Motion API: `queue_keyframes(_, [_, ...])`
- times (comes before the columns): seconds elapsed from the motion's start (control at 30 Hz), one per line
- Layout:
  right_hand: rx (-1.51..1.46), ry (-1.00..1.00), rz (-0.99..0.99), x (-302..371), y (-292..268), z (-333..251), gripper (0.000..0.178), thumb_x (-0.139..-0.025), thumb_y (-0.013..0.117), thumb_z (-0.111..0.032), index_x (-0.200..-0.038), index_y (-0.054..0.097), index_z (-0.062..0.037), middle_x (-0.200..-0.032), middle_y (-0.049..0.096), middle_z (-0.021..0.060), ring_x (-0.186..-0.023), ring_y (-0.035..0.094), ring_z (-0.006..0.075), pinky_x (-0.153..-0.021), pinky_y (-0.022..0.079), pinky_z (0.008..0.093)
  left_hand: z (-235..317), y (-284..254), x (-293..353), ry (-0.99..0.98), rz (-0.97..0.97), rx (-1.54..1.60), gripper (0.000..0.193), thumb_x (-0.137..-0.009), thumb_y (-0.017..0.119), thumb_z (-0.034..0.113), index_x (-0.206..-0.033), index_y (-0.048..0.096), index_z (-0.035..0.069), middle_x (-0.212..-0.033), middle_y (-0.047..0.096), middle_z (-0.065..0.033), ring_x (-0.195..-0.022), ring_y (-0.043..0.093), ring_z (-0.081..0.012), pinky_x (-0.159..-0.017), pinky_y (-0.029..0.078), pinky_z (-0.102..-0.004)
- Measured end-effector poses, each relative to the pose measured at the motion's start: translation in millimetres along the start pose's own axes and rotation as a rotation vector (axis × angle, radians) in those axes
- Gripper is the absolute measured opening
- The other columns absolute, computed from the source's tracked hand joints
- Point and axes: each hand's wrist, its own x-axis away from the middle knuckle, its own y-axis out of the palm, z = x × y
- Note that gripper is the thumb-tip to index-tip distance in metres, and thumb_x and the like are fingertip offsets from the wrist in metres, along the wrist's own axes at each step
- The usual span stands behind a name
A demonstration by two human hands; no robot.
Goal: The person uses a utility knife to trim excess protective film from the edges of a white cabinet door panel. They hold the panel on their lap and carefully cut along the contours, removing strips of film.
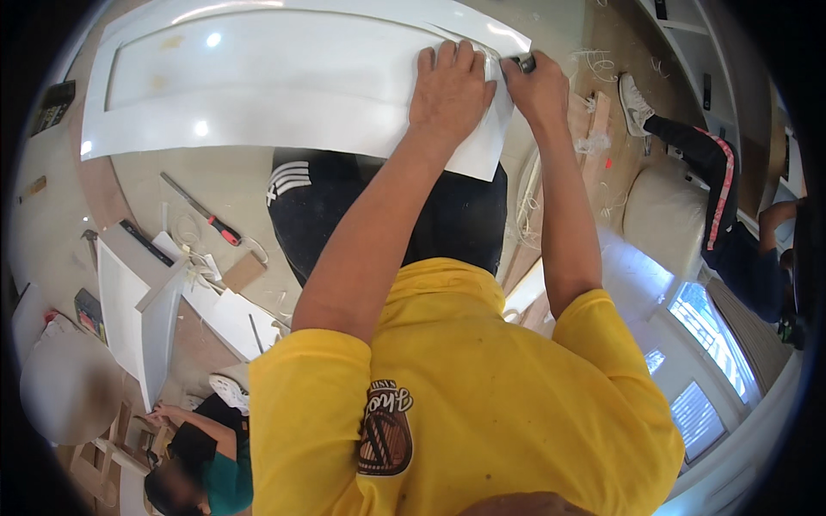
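A long white panel [258,103] with a raised border lies across my lap, glossy with light spots. My left hand [449,90] is pressed flat on it near its right end, fingers stretched toward the far edge. Beside it my right hand [540,89] is closed around a small dark tool [523,62], mostly hidden by the fingers, at the panel's right end. A white sheet-like flap [478,153] hangs at that corner, below and between the two hands; whether it is film or part of the panel I cannot tell.
A red-and-black handled saw-like tool [206,213] lies on the floor to the left, near a white drawer-like frame [129,301]. One person's hands [163,414] touch that frame. At right, another person's shoe [635,105] stands near wood strips [595,129] and tangled straps.
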Motion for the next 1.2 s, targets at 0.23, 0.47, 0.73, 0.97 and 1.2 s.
queue_keyframes(0.23, [-0.033,0.034,0.0,-2.7,-0.5,-3.5,0.041,-0.08,0.078,-0.036,-0.089,0.073,0.0035,-0.08,0.073,0.0242,-0.08,0.073,0.0398,-0.078,0.057,0.046,-2.8,2.2,-1.9,0.022,0.046,-0.053,0.046,-0.095,0.067,0.037,-0.128,0.067,0.005,-0.136,0.059,-0.0111,-0.129,0.051,-0.0298,-0.111,0.036,-0.0515])
queue_keyframes(0.47, [-0.094,0.026,0.05,-3.4,7.9,-5.8,0.044,-0.08,0.078,-0.037,-0.091,0.072,0.0047,-0.084,0.074,0.0242,-0.083,0.073,0.0433,-0.08,0.056,0.0472,-6.9,7.0,-3.8,0.046,0.077,-0.084,0.048,-0.096,0.067,0.039,-0.131,0.066,0.006,-0.138,0.059,-0.0114,-0.131,0.05,-0.0298,-0.111,0.036,-0.0512])
queue_keyframes(0.73, [-0.059,0.014,0.082,-7.2,15.2,-2.0,0.047,-0.079,0.079,-0.04,-0.092,0.073,0.0053,-0.087,0.073,0.0259,-0.086,0.073,0.0433,-0.08,0.057,0.0462,-6.3,4.2,-5.7,0.038,0.047,-0.107,0.05,-0.095,0.067,0.04,-0.132,0.066,0.007,-0.14,0.059,-0.0116,-0.132,0.051,-0.0305,-0.111,0.036,-0.0509])
queue_keyframes(0.97, [-0.081,0.017,0.047,-11.0,10.4,0.6,0.05,-0.077,0.082,-0.043,-0.095,0.075,0.0039,-0.088,0.075,0.0235,-0.086,0.074,0.0397,-0.08,0.057,0.0452,-0.5,7.3,2.4,0.038,0.042,-0.125,0.049,-0.096,0.065,0.04,-0.132,0.065,0.007,-0.141,0.06,-0.0117,-0.132,0.05,-0.0303,-0.113,0.034,-0.0506])
queue_keyframes(1.2, [-0.103,0.038,0.024,-9.3,13.6,8.9,0.053,-0.077,0.081,-0.042,-0.1,0.074,0.0053,-0.092,0.075,0.025,-0.091,0.074,0.0387,-0.083,0.057,0.0442,0.8,0.5,-4.0,0.021,-0.016,-0.131,0.05,-0.097,0.063,0.041,-0.134,0.065,0.007,-0.144,0.057,-0.0114,-0.134,0.048,-0.0299,-0.113,0.033,-0.0516])
